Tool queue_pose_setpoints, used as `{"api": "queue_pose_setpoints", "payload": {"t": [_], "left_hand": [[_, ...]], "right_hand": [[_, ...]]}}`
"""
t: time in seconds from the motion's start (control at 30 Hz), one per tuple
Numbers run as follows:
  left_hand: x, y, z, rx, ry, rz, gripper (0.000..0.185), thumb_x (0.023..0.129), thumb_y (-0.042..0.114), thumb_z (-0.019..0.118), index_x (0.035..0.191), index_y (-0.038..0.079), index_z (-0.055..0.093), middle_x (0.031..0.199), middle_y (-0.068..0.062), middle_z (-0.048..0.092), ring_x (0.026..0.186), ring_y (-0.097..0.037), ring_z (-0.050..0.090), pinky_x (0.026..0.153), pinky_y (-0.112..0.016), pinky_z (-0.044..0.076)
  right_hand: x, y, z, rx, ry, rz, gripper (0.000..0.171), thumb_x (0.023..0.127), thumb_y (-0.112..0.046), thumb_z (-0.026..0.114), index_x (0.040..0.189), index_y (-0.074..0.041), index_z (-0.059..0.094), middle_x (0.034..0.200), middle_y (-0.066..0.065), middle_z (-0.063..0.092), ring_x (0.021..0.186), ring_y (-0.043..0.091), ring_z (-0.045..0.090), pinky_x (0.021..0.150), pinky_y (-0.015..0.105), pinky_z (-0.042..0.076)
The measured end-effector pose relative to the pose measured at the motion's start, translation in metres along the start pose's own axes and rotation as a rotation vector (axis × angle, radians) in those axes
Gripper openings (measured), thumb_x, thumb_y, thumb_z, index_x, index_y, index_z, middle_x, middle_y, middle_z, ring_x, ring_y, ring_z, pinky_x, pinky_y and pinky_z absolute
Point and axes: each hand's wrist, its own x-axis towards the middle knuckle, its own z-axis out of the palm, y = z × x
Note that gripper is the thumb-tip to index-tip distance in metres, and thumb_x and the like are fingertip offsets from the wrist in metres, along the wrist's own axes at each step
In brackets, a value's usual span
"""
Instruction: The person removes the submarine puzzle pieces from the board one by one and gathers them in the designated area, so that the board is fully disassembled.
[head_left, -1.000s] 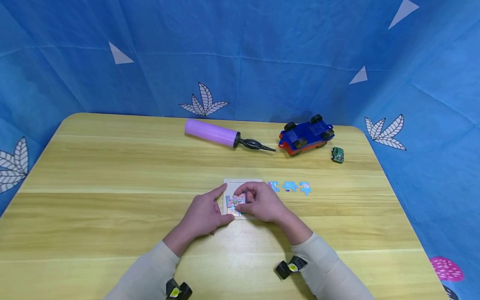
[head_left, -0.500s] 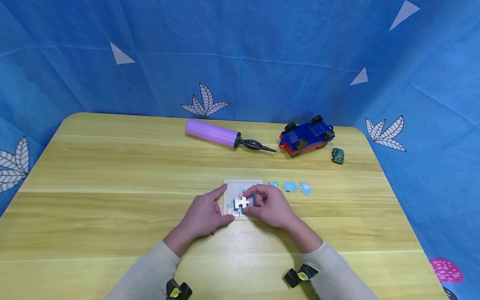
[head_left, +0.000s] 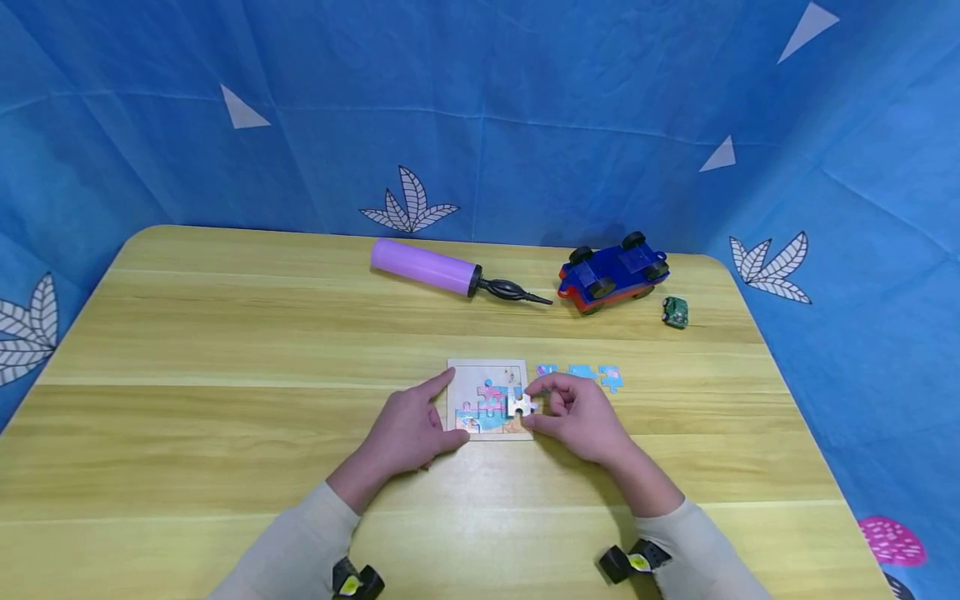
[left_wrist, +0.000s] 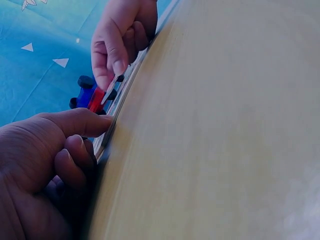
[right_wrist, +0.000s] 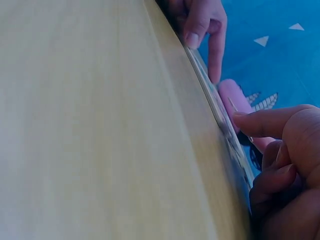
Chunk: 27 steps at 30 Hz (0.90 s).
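Observation:
My left hand (head_left: 408, 429) holds the left side of a square puzzle board (head_left: 467, 377) on the table, index finger at the upper left corner and thumb at the lower edge. In the left wrist view its other fingers are curled. Between thumb and index finger, my right hand (head_left: 581, 423) pinches a jigsaw piece (head_left: 518, 403) over the board's right part. That piece shows edge-on, tilted, in the left wrist view (left_wrist: 108, 91). Joined pink and blue pieces (head_left: 491, 400) cover the lower part of the board; the upper part is bare.
Several loose jigsaw pieces (head_left: 611, 377) lie right of the board, partly behind my right hand. Farther back are a purple hand pump (head_left: 423, 265), an overturned blue and red toy car (head_left: 613, 271) and a small green toy car (head_left: 675, 312). Blue cloth (head_left: 300, 125) hangs behind the table.
My right hand has moved right across the board with the pinched jigsaw piece, uncovering the joined pieces. It now covers part of the loose ones. The left hand stays in place.

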Motion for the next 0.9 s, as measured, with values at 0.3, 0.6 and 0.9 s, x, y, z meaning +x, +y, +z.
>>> {"api": "queue_pose_setpoints", "payload": {"t": [0.3, 0.6, 0.9], "left_hand": [[0.000, 0.000, 0.000, 0.004, 0.001, -0.009, 0.093, 0.078, 0.018, 0.086, 0.155, 0.009, 0.036, 0.057, -0.002, 0.057, 0.037, -0.016, 0.052, 0.039, -0.035, 0.045], [0.000, 0.001, 0.000, 0.008, -0.001, -0.012, 0.093, 0.078, 0.018, 0.086, 0.156, 0.010, 0.036, 0.056, -0.001, 0.057, 0.036, -0.016, 0.052, 0.038, -0.033, 0.044], [0.000, 0.001, 0.000, 0.010, 0.002, -0.001, 0.092, 0.078, 0.018, 0.086, 0.156, 0.008, 0.036, 0.056, -0.002, 0.057, 0.037, -0.016, 0.052, 0.039, -0.034, 0.045]], "right_hand": [[-0.008, 0.003, -0.014, -0.037, 0.025, 0.013, 0.027, 0.079, -0.003, 0.084, 0.104, -0.004, 0.072, 0.058, -0.004, 0.036, 0.053, 0.009, 0.033, 0.065, 0.028, 0.038], [-0.012, 0.014, -0.026, -0.069, 0.053, 0.033, 0.027, 0.078, -0.008, 0.086, 0.101, -0.010, 0.073, 0.058, -0.004, 0.038, 0.052, 0.010, 0.034, 0.060, 0.028, 0.038], [-0.013, 0.017, -0.032, -0.092, 0.039, 0.072, 0.026, 0.079, -0.010, 0.085, 0.102, -0.008, 0.073, 0.057, -0.004, 0.037, 0.051, 0.011, 0.034, 0.060, 0.028, 0.035]]}}
